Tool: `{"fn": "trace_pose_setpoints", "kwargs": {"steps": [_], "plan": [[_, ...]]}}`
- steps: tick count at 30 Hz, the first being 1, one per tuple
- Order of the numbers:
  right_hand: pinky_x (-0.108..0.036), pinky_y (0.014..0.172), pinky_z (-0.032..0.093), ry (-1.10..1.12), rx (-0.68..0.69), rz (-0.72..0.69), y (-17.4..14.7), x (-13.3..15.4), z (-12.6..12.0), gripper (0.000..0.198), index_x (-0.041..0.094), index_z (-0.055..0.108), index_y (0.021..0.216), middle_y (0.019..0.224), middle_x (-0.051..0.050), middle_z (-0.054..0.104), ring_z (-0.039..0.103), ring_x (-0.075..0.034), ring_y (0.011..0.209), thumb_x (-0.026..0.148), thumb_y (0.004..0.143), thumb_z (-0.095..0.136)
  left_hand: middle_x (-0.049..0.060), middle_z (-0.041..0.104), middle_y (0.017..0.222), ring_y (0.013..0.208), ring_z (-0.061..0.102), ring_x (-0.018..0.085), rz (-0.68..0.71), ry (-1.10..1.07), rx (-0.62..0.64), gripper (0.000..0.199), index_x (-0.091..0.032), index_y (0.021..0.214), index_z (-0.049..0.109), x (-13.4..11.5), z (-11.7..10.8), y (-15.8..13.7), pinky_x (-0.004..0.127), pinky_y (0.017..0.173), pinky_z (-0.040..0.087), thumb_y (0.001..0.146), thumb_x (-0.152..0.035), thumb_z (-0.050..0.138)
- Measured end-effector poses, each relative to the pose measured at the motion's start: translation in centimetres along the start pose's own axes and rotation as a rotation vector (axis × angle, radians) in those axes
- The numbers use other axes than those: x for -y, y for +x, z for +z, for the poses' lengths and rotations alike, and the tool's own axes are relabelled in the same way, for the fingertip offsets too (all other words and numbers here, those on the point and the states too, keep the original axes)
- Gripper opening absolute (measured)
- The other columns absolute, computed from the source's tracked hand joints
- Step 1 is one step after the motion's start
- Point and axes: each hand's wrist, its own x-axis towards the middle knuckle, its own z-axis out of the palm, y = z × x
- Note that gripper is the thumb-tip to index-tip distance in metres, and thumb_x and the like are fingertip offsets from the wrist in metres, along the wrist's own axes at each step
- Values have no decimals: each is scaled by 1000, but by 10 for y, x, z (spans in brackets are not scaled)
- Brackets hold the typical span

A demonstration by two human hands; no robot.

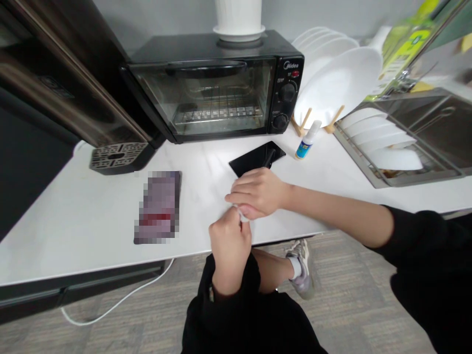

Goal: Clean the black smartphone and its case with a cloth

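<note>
Small white piece, mostly hidden, located between the two hands above the front edge of the pale surface; its nature cannot be told. The left hand rises from below, knuckles up, fingers curled into a fist, the piece showing at its thumb side and seemingly gripped there. The right hand arrives from the side, back upward, fingers together and pointing across the top of the left; its thumb is beside the piece, but I cannot tell whether it grips it. The right forearm lies nearly level, bare below a black sleeve; the left wrist is upright, its forearm sleeved in black.

Just beyond the right hand lies a flat black slab, partly covered by that hand. Near its far corner, a small spray bottle stands upright. Behind: a black toaster oven bearing a white pot, and white plates upright in a wooden rack. To the left, a blurred-out flat object; at far right, white bowls in the sink area
</note>
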Motion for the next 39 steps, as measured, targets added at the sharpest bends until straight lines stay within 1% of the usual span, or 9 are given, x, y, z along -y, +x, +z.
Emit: {"fn": "trace_pose_setpoints", "kwargs": {"steps": [4,7,12,15,18,24,29,34,39], "plan": [[-33,73,49,-21,-120,187,-28,-50,-8,58,18,74,92,82,-6,75,70,-18,78,34,110,21,4,83,97,70,75,17,82,-97,-39,33,-22,127,72,-6,-1,0,23,66,51,101,-16,54],[-35,80,49,18,-168,404,-22,-35,-9,55,18,75,93,86,-7,76,71,-20,86,30,109,24,2,81,82,59,71,15,70,-68,-82,29,-20,124,73,-7,-3,0,24,59,48,102,-19,54],[-33,77,48,52,-92,117,-3,6,4,47,21,74,101,89,-3,76,68,-17,86,39,108,31,2,64,53,44,62,17,210,90,-142,35,-20,66,63,-1,-3,-1,29,46,38,97,-15,47],[-33,72,46,29,-80,113,-11,-20,2,53,20,73,92,82,-3,74,68,-17,81,40,109,26,3,75,69,52,68,16,170,67,-139,22,-17,94,73,0,-3,-2,25,52,44,101,-20,53],[-34,75,45,1,-163,367,-17,-35,-2,55,17,72,88,81,-6,74,68,-18,82,30,110,23,3,80,81,61,73,16,123,49,-135,25,-19,122,71,0,-3,-2,23,58,47,103,-25,56],[-31,69,41,48,-166,34,-8,-14,2,46,20,72,94,77,1,71,64,-14,75,39,109,33,1,67,54,44,65,17,209,83,-151,34,-17,77,69,1,-5,-1,27,47,41,103,-24,49],[-34,81,44,2,-155,406,-11,-26,-5,54,18,71,86,77,-4,73,66,-17,79,28,110,23,5,81,83,65,76,17,135,57,-139,24,-17,118,73,-2,-6,0,22,58,49,103,-25,56],[-32,76,45,56,-211,37,-4,-8,-1,46,20,71,85,71,1,67,63,-16,72,41,108,37,1,63,50,41,62,16,229,102,-169,37,-19,70,67,-1,-7,0,27,45,39,102,-22,48],[-34,79,43,10,-219,359,-6,-12,-3,51,18,71,84,71,-1,71,64,-16,71,28,110,28,5,81,84,65,76,17,141,60,-128,23,-16,116,73,-2,-5,-2,23,58,48,101,-22,57]]}}
